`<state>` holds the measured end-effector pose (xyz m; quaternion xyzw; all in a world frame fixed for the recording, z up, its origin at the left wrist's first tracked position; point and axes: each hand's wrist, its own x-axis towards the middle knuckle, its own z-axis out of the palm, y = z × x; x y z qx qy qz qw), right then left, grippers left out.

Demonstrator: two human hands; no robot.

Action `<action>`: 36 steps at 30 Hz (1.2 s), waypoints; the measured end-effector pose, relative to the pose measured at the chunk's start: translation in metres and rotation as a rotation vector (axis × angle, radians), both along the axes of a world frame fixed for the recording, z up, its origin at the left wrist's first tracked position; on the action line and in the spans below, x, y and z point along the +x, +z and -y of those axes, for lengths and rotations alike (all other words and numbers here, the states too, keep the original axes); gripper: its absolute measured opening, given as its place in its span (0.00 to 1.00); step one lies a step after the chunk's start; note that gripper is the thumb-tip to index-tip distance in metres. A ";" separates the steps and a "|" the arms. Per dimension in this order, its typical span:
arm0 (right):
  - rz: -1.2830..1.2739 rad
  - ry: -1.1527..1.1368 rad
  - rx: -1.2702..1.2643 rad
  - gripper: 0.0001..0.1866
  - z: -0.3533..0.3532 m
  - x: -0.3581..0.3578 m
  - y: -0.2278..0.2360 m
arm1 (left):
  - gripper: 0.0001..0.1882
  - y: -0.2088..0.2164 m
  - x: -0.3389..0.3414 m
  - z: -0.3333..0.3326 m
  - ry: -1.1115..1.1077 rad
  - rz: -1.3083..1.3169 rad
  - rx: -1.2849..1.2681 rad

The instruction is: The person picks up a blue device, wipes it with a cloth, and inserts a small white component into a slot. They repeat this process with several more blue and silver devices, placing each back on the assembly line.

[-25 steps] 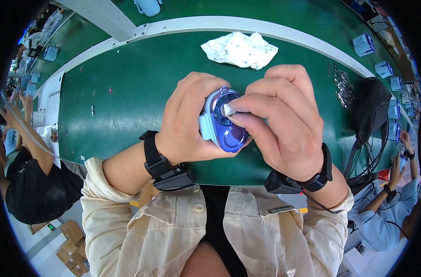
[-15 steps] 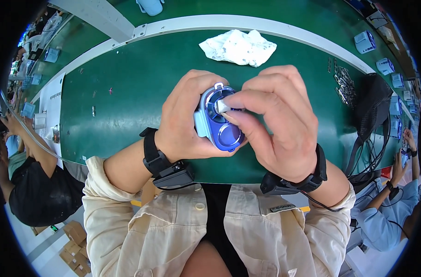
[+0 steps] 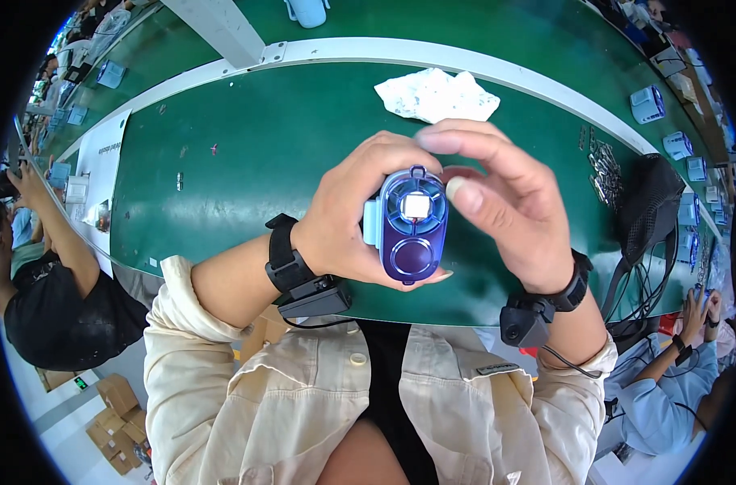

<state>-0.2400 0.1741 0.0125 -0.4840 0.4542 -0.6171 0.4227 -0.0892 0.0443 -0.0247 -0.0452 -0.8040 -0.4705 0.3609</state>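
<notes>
My left hand [image 3: 344, 206] is wrapped round an oval plastic device [image 3: 415, 257] with a shiny purple-blue face and a light blue side. A metallic loop stands at its far end, above a spoked ring. In the middle of that ring sits a small white square piece [image 3: 416, 207]; a round button-like disc lies nearer me. Just right of the device my right hand [image 3: 505, 202] is open, thumb and fingers apart, holding nothing. Its thumb is close to the ring. The left fingers under the device are mostly hidden.
On the green table [image 3: 263, 162] lie a crumpled white cloth or bag [image 3: 437, 94], a heap of small metal parts [image 3: 604, 170] and a black mesh bag [image 3: 651, 194] with cables. A white frame bar [image 3: 368, 50] crosses behind. Other people sit at left and right.
My right hand has let go of the white piece and drawn back with its fingers spread. The piece now sits squarely in the ring. The device appears more upright.
</notes>
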 end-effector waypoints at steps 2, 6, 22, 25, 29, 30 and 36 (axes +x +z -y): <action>0.017 0.027 0.007 0.21 0.001 0.004 -0.004 | 0.41 0.000 0.000 -0.001 0.003 -0.002 -0.005; 0.101 0.095 0.028 0.26 0.004 0.007 -0.010 | 0.40 0.001 0.002 -0.002 0.031 0.076 0.005; 0.165 0.101 0.163 0.30 0.017 0.012 -0.010 | 0.50 -0.006 0.005 -0.001 0.168 0.174 -0.182; 0.050 0.064 0.186 0.29 0.036 0.007 -0.004 | 0.60 -0.009 0.002 -0.001 0.361 0.127 0.030; 0.028 -0.366 0.137 0.20 0.100 -0.074 -0.001 | 0.63 -0.001 0.003 0.004 0.419 0.148 0.009; -0.050 -0.505 0.119 0.20 0.116 -0.098 -0.007 | 0.63 -0.001 0.003 0.004 0.436 0.133 0.005; -0.327 -0.768 0.221 0.26 0.161 -0.222 -0.056 | 0.51 -0.007 0.001 0.005 0.422 0.054 0.072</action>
